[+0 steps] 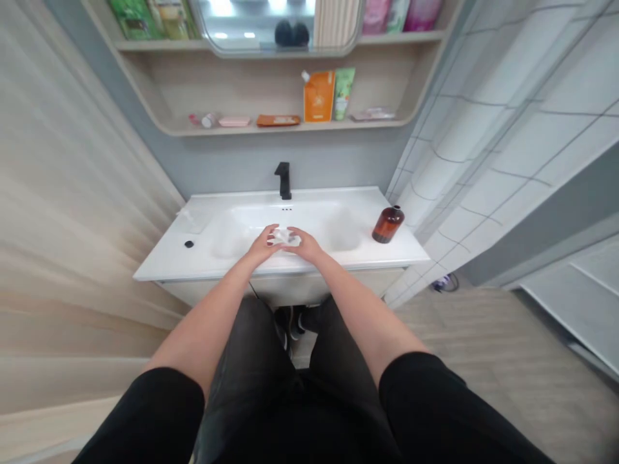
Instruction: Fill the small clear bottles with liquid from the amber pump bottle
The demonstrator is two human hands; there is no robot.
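Over the front of the white washbasin [232, 251], both hands meet around a small crumpled white tissue-like piece [285, 237]. My left hand [264, 246] closes its curved fingers on its left side. On its right side, my right hand [305, 245] grips it the same way. The fingers are small in the view, and what the piece is made of is not clear. Behind the hands rises a black faucet [284, 182]. To the right, an amber bottle [388, 224] with a dark neck stands on the counter. A small black round piece [189, 244] lies at the left.
A whitish, partly see-through item [193, 220] lies at the counter's back left. Above the basin, a wall shelf [232, 131] carries an orange pouch [319, 96], a green tube [343, 93] and several small items. A mirror [261, 48] hangs above. A beige curtain [72, 193] borders the left.
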